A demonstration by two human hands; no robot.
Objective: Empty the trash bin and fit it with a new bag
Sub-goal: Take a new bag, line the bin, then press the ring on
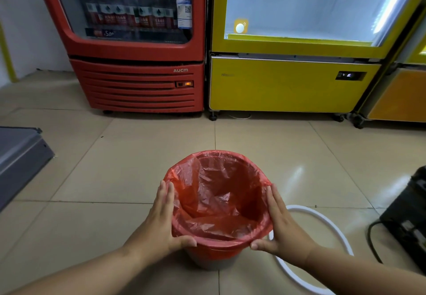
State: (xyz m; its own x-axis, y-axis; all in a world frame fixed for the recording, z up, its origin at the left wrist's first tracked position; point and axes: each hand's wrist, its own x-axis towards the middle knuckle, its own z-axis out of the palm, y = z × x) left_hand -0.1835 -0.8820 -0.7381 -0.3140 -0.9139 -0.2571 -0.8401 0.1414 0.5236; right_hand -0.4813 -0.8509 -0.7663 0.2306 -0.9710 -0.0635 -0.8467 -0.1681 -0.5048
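A: Setting, left to right?
B: Beige tiled floor [115, 179]; grey panel [20, 156] at far left; red drinks cooler [138, 82], then yellow cooler [288, 82] along the back; white hose [322, 221] and black device [412, 214] at right.

A: Hands?
B: Left hand [161, 221] lies flat, fingers extended, against the trash bin [212, 260], thumb on the near rim. Right hand [281, 225] mirrors it opposite. The bin stands on the floor at centre, lined with a red bag [219, 198] folded over its rim.

Bin [214, 262] body mostly hidden under red bag [219, 198]; black box [410, 221] cut off rt edge.
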